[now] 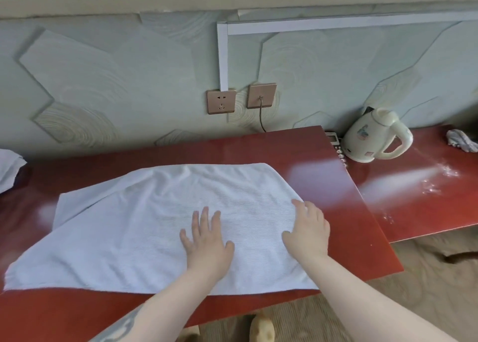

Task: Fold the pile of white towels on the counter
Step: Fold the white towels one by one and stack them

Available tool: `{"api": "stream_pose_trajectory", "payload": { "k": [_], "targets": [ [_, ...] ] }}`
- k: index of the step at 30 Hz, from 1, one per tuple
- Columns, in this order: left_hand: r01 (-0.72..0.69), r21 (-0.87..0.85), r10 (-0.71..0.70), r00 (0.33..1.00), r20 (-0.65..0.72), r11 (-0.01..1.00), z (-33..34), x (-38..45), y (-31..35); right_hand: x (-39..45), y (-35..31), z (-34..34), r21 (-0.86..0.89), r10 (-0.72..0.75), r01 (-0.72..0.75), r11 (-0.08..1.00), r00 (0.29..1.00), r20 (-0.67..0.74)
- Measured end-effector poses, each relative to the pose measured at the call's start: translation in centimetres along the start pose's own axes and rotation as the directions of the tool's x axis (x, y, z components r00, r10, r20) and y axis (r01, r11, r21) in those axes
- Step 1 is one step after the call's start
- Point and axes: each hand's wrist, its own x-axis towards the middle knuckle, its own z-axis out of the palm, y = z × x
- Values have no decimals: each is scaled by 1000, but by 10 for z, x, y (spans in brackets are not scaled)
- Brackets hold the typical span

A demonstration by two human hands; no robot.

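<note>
A white towel (144, 225) lies spread out on the red counter (323, 186), with a folded layer showing along its left side. My left hand (207, 240) rests flat on the towel's middle right, fingers straight and spread. My right hand (309, 227) lies on the towel's right edge, fingers relaxed and reaching over the corner. More white cloth (9, 167) shows at the far left edge of the counter.
A white electric kettle (375, 137) stands at the back right beside a small device (336, 145). A crumpled cloth (461, 139) lies at the far right. Two wall sockets (221, 101) sit above the counter, one with a cable. Carpeted floor lies below.
</note>
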Motion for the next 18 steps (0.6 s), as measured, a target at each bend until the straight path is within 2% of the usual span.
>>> {"api": "stream_pose_trajectory", "payload": {
  "k": [2,3,4,6,7,9,11,12,14,16,18],
  "targets": [
    [-70,63,68,997,36,996,6,12,24,-1,-5,9,-13,-272,276,961,952,137],
    [-84,80,80,995,60,993,9,17,34,0,-8,11,17,-306,310,951,929,207],
    [-89,86,82,993,82,992,13,22,41,3,-10,11,74,-293,284,956,936,193],
    [-83,82,75,993,96,993,17,33,49,19,-14,5,194,-174,173,966,985,-12],
    [-82,85,74,993,91,993,18,38,50,30,-16,0,219,-94,107,970,993,-69],
    [-101,95,95,993,65,990,18,52,48,58,-18,-9,263,112,-105,959,994,-11],
    [-128,97,126,992,31,987,17,67,43,84,-21,-15,308,314,-334,891,942,115],
    [-148,100,146,989,25,984,16,75,40,95,-23,-17,342,367,-411,845,911,189],
    [-194,106,191,981,37,975,13,89,34,116,-30,-24,445,343,-492,748,861,376],
    [-231,98,228,973,40,968,12,98,29,132,-40,-36,495,186,-542,679,779,598],
    [-258,102,257,966,21,961,14,100,25,143,-49,-42,510,11,-571,643,673,740]
  ]
}}
